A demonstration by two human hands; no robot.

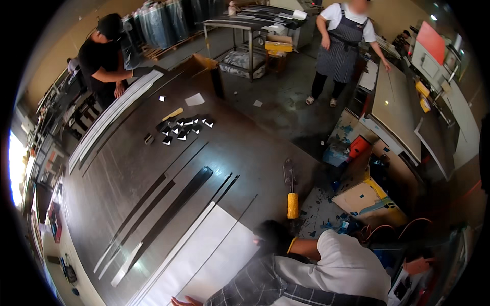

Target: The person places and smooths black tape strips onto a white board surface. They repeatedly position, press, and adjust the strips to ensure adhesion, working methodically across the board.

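Observation:
A large white sheet (204,255) lies on the near part of the dark metal table, with a thin dark strip (219,245) running lengthwise over it. My right hand (273,237), in a black glove with a yellow band at the wrist, is at the sheet's right edge; its fingers are mostly hidden. At the bottom of the view my left hand (186,301) rests on the sheet, bare fingers apart, the rest cut off. Left of the sheet lie several long dark strips (173,199) with pale near ends. A roller with a yellow sleeve (292,205) lies by the table's right edge.
Farther back on the table are several small black-and-white pieces (184,127), a yellow stick (172,113) and a white paper piece (194,99). One co-worker (102,66) handles long white strips (117,115) at the far left. Another, in a striped apron (337,53), stands by a bench (395,112).

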